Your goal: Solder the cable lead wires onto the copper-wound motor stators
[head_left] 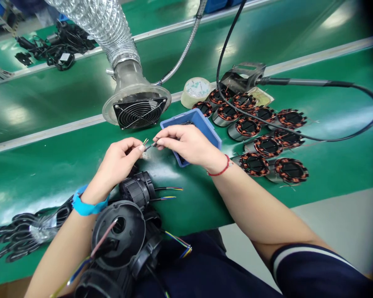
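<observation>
My left hand [119,159] is closed in a pinch on a thin cable [145,142] with small coloured wire ends. Fingertips of my right hand [188,142] are pinched on a slim dark piece [151,145] that meets the wires; its kind is too small to make out. Beneath my right hand is a blue bin [214,134] with small dark parts inside, partly hidden. Black plastic housings [136,188] with coloured wires lie below my left hand, and a larger round black housing [127,236] is close to my body.
Copper-wound stators [290,169] stand in rows at the right, near a tape roll [195,92] and a soldering iron [298,82] whose cable [219,62] loops overhead. A fume duct with a fan grille [141,114] hangs ahead. Coiled black cables [21,236] lie left.
</observation>
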A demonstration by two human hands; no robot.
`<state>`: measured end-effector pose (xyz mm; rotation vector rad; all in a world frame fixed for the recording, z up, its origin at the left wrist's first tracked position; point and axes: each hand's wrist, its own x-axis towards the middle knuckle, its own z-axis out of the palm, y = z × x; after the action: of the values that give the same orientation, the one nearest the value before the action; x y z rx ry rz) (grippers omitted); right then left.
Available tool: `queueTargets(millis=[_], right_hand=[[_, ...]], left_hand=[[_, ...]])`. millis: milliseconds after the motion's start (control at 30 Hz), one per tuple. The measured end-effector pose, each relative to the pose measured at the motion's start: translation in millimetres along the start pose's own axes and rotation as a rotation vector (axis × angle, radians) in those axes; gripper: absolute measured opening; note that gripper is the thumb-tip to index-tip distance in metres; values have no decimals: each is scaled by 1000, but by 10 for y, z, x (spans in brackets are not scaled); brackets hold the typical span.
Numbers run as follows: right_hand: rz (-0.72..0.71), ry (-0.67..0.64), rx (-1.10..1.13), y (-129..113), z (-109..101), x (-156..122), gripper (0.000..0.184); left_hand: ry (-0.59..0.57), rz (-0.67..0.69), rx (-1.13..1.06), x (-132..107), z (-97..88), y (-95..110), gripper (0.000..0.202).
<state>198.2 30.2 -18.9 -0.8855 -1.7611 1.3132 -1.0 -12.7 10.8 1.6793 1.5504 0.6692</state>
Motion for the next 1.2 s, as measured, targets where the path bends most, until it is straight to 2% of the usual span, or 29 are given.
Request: queueTargets(millis=[100, 167, 333, 600, 733, 800, 933, 1000, 1100, 1200], right_hand=[[72, 87, 259, 13, 6, 20, 17], [97, 88, 335, 1, 30, 18, 23], [95, 66, 318, -40, 71, -7, 28], [102, 62, 292, -9, 100, 3, 17], [146, 9, 283, -19, 91, -7, 16], [108, 4, 202, -40, 71, -19, 16], [-111, 18, -276, -78, 24, -46, 12], [-173, 8, -413, -78, 19, -52, 12], [-121, 33, -313, -58, 46, -48, 13], [0, 29, -40, -29, 82, -32, 14]], left_hand=[[-37, 19, -3, -5, -6, 19, 23], [-54, 36, 10, -4, -9, 23, 22], [-61, 47, 32, 5, -7, 14, 23], [-60, 55, 30, 4, -3, 10, 24], [-68, 70, 25, 7, -8, 5, 23], [-71, 78, 30, 8, -11, 1, 23], [-89, 62, 47, 10, -10, -11, 23], [-86, 53, 43, 12, -2, -16, 23], [-52, 47, 0, 16, 9, -12, 22], [-32, 42, -49, 14, 9, 9, 21]])
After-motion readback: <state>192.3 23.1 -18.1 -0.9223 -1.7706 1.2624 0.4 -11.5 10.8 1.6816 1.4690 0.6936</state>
